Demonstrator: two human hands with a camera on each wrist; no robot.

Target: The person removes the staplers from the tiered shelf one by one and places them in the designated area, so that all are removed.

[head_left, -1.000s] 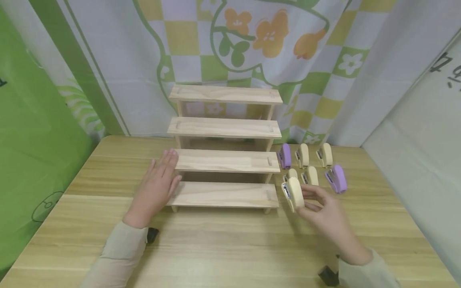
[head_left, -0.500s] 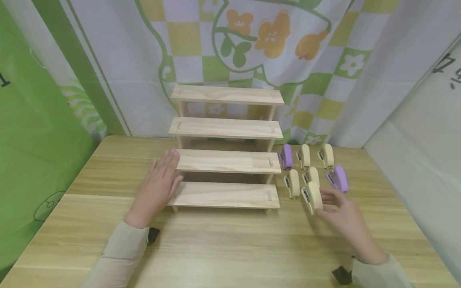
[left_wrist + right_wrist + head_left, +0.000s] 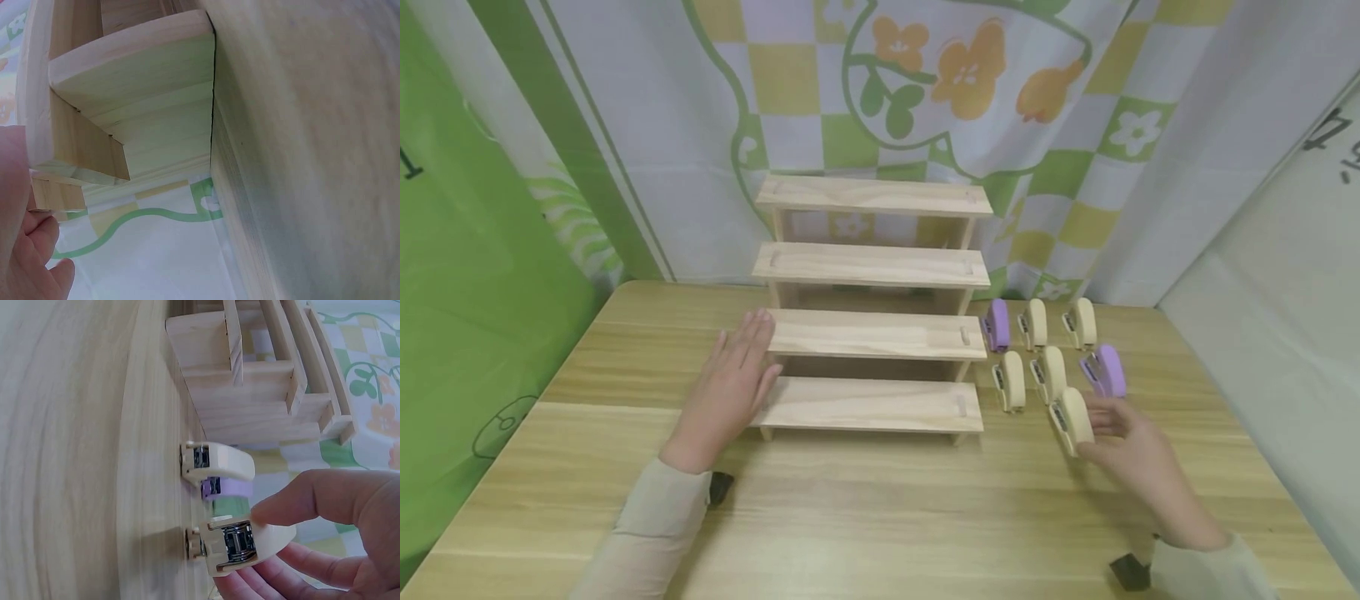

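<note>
My right hand (image 3: 1138,454) pinches a cream stapler (image 3: 1073,419) between thumb and fingers, at the front of a group of staplers. In the right wrist view this stapler (image 3: 265,540) shows its metal works toward the camera, close over the table. My left hand (image 3: 722,392) lies with fingers extended at the left end of a stepped wooden shelf (image 3: 865,406), fingertips on the third tier from the top. Behind the held stapler stand two cream staplers (image 3: 1012,382), and a purple stapler (image 3: 1107,369) is to its right, just beyond my fingers.
A back row holds another purple stapler (image 3: 997,325) and two cream ones (image 3: 1036,323), right of the shelf. The wooden table (image 3: 850,517) extends toward me. A patterned curtain (image 3: 790,83) hangs behind, with a green sheet (image 3: 475,292) at the left.
My right hand has moved right with the cream stapler, from beside the shelf's lowest tier to in front of the group's middle and right. My left hand stays on the shelf.
</note>
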